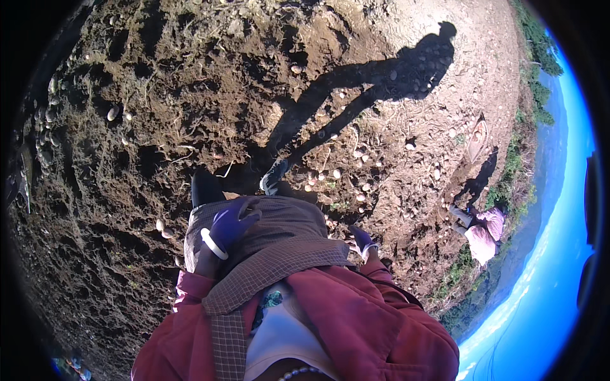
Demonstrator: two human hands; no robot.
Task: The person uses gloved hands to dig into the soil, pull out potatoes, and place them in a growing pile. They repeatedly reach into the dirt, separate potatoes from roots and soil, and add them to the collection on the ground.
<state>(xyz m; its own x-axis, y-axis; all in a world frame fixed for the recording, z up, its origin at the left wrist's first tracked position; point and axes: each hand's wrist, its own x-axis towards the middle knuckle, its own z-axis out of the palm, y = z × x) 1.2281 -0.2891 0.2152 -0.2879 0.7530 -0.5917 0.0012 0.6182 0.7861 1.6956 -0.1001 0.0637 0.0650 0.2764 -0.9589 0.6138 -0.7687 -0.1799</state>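
Note:
My left hand [234, 223], in a purple glove with a white bangle at the wrist, hangs in front of the brown checked cloth [281, 233] around my waist. Its fingers are loosely bent and apart, with nothing seen in them. Out at my right side is my right hand [363, 242], also gloved in purple and partly turned away. Whether its fingers hold anything is hidden. Potatoes [337, 173] lie scattered on the dug soil [267, 95] before my feet. A pair of them [167, 233] rests on the ground to the left of my left hand.
At the right, another person [483, 233] bends over the soil. Beyond them is a shallow container [478, 138] with potatoes in it. Green plants [512, 164] line the field's edge above a slope. More potatoes [50, 114] lie at the far left. My shadow [419, 66] stretches ahead.

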